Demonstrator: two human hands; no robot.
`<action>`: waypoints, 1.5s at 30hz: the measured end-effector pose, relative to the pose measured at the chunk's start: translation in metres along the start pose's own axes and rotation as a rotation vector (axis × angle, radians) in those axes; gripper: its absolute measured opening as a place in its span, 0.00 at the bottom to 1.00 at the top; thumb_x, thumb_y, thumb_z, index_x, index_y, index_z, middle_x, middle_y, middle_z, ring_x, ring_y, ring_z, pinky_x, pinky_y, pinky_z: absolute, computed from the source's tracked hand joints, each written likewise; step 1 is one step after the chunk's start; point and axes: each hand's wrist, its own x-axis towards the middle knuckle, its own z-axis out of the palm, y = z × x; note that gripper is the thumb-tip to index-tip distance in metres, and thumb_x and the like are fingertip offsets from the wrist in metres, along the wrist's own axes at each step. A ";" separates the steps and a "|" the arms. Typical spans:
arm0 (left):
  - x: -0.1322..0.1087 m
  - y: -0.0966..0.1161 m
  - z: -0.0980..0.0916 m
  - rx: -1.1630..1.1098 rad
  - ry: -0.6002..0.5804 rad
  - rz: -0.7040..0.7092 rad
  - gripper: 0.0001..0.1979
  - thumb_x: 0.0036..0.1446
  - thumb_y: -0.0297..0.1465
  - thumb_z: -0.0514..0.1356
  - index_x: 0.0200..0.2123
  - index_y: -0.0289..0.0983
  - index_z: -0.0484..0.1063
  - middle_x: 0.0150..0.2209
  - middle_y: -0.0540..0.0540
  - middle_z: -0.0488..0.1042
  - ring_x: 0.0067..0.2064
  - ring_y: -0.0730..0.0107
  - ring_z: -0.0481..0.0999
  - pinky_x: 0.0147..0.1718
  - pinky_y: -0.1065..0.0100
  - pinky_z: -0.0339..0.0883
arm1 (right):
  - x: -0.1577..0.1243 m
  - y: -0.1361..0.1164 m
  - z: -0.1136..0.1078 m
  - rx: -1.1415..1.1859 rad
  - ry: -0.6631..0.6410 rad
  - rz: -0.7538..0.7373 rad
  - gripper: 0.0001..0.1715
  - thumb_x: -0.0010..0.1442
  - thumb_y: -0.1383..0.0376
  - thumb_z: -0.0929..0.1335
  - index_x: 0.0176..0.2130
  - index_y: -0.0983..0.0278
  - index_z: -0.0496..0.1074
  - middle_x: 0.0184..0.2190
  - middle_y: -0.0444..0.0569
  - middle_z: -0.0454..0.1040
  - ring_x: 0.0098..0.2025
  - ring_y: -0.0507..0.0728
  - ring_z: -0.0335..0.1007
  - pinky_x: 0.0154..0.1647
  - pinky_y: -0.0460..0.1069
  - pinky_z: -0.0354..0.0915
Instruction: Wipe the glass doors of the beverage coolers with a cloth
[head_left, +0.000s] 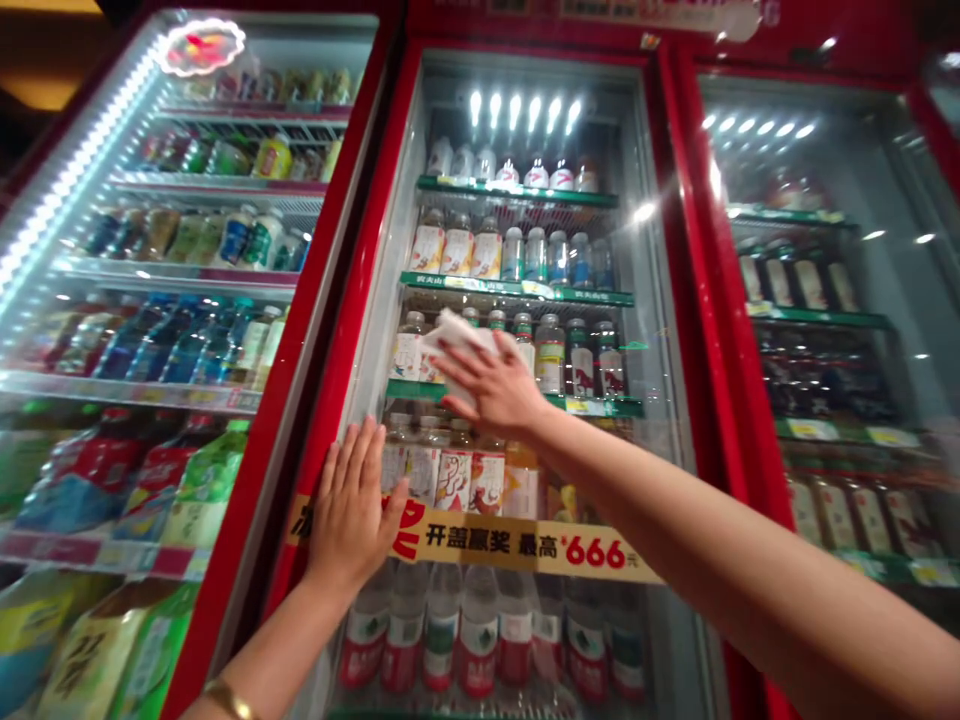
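My right hand (501, 388) presses a folded white cloth (454, 332) against the middle glass door (641, 400) of a red drinks cooler. Its fingers are spread over the cloth, which sticks out past the fingertips at the upper left. My left hand (354, 515) lies flat on the same door's left edge, fingers pointing up, holding nothing. The palm covers part of a gold printed strip (480, 540) that runs across the glass. Bottles behind the door are partly hidden by both hands.
The door's red frame (371, 230) surrounds the glass. A left cooler (289, 430) stands close by with packed bottle shelves, and a right cooler (701, 250) adjoins the middle one. Water bottles (480, 630) stand behind the glass below the strip.
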 end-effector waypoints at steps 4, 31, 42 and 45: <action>0.000 0.000 0.001 -0.004 0.000 0.002 0.37 0.75 0.41 0.52 0.81 0.39 0.44 0.81 0.40 0.51 0.82 0.56 0.49 0.81 0.51 0.39 | -0.050 0.107 -0.030 -0.050 0.172 0.585 0.41 0.79 0.47 0.49 0.80 0.62 0.48 0.81 0.60 0.49 0.81 0.76 0.43 0.76 0.82 0.44; 0.080 -0.004 0.006 -0.053 -0.004 0.161 0.38 0.73 0.41 0.53 0.80 0.51 0.43 0.82 0.44 0.48 0.82 0.49 0.49 0.79 0.38 0.46 | -0.193 0.094 -0.033 -0.094 -0.032 0.728 0.51 0.77 0.40 0.51 0.79 0.64 0.21 0.82 0.59 0.36 0.83 0.68 0.38 0.79 0.69 0.56; 0.080 -0.001 0.009 -0.058 0.023 0.175 0.39 0.72 0.39 0.56 0.80 0.51 0.44 0.81 0.45 0.49 0.82 0.49 0.49 0.79 0.41 0.46 | -0.188 0.094 -0.043 -0.148 -0.079 0.829 0.57 0.73 0.33 0.50 0.81 0.65 0.28 0.81 0.61 0.45 0.82 0.70 0.44 0.79 0.70 0.54; 0.079 0.000 0.005 -0.062 0.018 0.190 0.40 0.72 0.38 0.56 0.80 0.53 0.43 0.82 0.47 0.48 0.82 0.51 0.48 0.79 0.41 0.46 | -0.175 0.099 -0.048 -0.152 -0.076 0.851 0.59 0.73 0.33 0.49 0.81 0.68 0.32 0.81 0.64 0.46 0.82 0.71 0.44 0.79 0.69 0.53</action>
